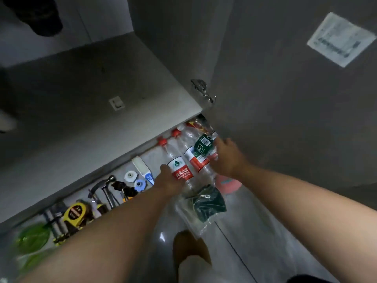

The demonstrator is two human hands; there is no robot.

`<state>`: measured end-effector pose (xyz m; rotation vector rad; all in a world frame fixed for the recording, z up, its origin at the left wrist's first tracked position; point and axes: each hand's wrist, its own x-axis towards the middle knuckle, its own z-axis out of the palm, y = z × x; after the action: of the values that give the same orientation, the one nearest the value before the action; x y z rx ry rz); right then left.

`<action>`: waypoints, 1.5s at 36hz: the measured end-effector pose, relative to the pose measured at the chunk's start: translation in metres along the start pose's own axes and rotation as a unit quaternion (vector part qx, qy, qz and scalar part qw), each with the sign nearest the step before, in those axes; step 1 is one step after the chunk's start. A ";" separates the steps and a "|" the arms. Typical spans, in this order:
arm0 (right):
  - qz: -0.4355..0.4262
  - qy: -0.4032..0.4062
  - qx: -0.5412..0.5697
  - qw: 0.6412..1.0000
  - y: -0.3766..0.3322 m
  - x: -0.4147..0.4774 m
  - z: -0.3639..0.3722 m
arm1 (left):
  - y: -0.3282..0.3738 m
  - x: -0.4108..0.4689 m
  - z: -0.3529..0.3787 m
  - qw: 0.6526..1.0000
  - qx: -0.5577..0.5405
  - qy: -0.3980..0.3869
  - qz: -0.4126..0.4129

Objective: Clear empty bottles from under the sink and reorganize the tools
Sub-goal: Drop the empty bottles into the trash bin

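Note:
Several empty clear bottles lie on the cabinet floor under the sink. My left hand (170, 181) grips a red-capped bottle with a red label (179, 170) from its left side. My right hand (227, 156) holds a second red-labelled bottle (195, 158), its fingers reaching over a green-labelled bottle (203, 147). A crumpled bottle with a dark green label (208, 203) lies nearer to me. Tools lie in a row to the left: a hammer (102, 185), a yellow tape measure (74, 213) and dark-handled tools (124, 189).
The open cabinet door (285, 99) with a hinge (202, 88) stands on the right. White and blue plastic fittings (134, 179) and a white tube (142, 166) lie between tools and bottles. A green plastic item (32, 240) is at the left; a pink object (228, 184) sits under my right wrist.

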<state>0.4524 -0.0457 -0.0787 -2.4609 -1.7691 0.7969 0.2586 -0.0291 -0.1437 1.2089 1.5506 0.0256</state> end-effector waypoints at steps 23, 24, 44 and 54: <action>0.118 -0.131 0.124 0.976 -0.041 0.053 0.041 | -0.001 0.029 0.008 0.908 -0.387 -0.103 -0.125; 0.119 -0.127 0.136 0.975 -0.043 0.049 0.037 | 0.000 0.023 0.006 0.907 -0.387 -0.110 -0.124; 0.023 -0.018 0.436 0.900 -0.017 -0.136 -0.076 | 0.078 -0.166 -0.058 0.952 -0.236 -0.163 0.105; 0.042 0.181 0.521 0.833 0.057 -0.275 -0.116 | 0.168 -0.285 0.010 0.970 -0.021 -0.169 0.172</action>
<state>0.4853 -0.2780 0.1147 -1.7426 -0.7333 0.8784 0.3373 -0.1494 0.1541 1.3578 1.0304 0.0767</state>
